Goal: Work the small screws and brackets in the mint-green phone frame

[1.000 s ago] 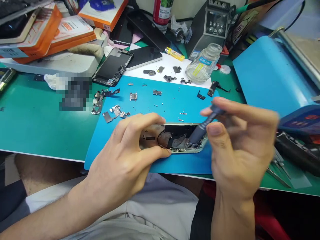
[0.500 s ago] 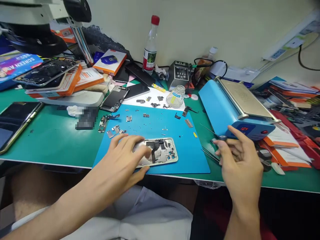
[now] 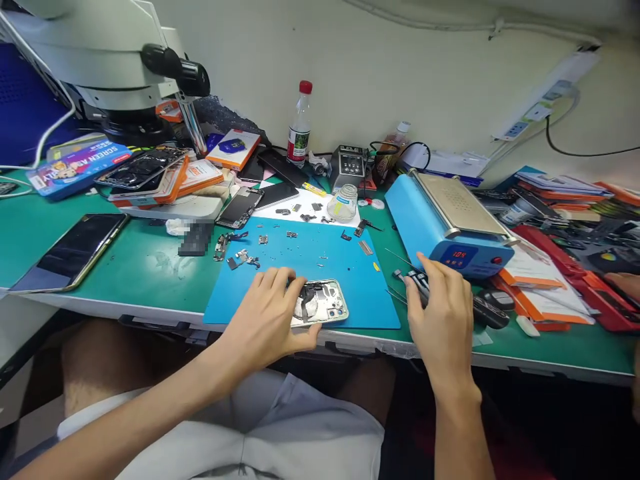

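Note:
My left hand [image 3: 273, 310] grips the phone housing [image 3: 327, 300] by its long edges, thumb along the near side and fingers over the far side. The opened housing lies flat near the front edge of the blue mat [image 3: 310, 267], its inner parts showing; my hand covers its left end. My right hand [image 3: 443, 300] is over several dark-handled screwdrivers [image 3: 419, 280] right of the mat, thumb and index finger apart. Tweezers [image 3: 397, 295] lie beside it, their tips toward the mat. Small metal phone parts [image 3: 243, 259] and tiny screws are scattered across the mat.
Behind my right hand stands a blue heating plate machine [image 3: 450, 227]. A glass jar [image 3: 343, 202] and a red-capped bottle [image 3: 299, 130] are at the back. A microscope [image 3: 125, 73] overhangs the left. Another person's hand [image 3: 625, 285] shows by a red case [image 3: 600, 303].
The view has tilted up and shifted. My right hand has come lower over the screwdrivers, its index finger less raised. My left hand still grips the phone housing on the mat.

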`<state>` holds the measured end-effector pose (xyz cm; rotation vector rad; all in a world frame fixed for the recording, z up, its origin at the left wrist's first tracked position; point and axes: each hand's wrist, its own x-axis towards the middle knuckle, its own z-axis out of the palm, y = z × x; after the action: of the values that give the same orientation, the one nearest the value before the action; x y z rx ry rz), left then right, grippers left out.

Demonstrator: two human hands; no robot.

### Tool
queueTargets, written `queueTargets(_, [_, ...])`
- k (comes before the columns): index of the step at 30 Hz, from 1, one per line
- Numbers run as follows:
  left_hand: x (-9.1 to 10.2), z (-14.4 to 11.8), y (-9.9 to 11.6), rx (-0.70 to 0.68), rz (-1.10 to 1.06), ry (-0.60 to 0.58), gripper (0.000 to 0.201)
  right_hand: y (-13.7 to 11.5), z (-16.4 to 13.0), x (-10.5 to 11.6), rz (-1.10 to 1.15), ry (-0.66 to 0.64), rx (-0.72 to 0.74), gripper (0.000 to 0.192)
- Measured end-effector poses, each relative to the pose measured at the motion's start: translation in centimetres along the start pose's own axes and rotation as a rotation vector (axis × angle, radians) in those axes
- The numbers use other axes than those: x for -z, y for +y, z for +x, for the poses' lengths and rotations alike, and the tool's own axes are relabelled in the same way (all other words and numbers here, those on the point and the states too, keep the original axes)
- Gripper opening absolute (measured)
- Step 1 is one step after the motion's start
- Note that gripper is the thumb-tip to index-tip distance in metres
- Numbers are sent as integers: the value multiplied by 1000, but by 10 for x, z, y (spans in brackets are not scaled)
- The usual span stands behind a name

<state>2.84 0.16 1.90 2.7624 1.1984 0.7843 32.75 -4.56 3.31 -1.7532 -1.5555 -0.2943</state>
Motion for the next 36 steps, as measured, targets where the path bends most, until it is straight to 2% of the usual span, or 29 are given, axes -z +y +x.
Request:
queueTargets(2, [5, -3, 3, 1, -32, 21, 57, -22, -17, 5, 105, 70, -9, 46])
queueTargets(4, [12, -9, 7, 1, -69, 31, 59, -47, -38, 10, 243, 40, -22, 48])
queueTargets(7, [22, -19, 14, -4, -123, 25, 61, -83, -71, 15, 453, -209, -33, 56])
queueTargets(9, [28, -26, 18, -1, -149, 19, 64, -101, -90, 17, 656, -270, -143, 54])
queueTargets(13, [34, -36, 22, 20, -201, -1, 73, -126, -113, 18, 826, -166, -396, 53])
queueTargets(20, [34, -48, 19, 73, -324, -56, 64, -145, -123, 18, 815, -60, -382, 49])
queueTargets(25, [35, -57, 17, 127, -359, -62, 59, -145, -123, 16, 863, -146, -326, 49])
queueTargets(33, [48, -59, 13, 111, -356, -81, 61, -169, -121, 18, 961, -111, -531, 45])
queueTargets(36, [55, -56, 10, 83, -356, -101, 63, -170, -120, 16, 972, -93, -593, 44])
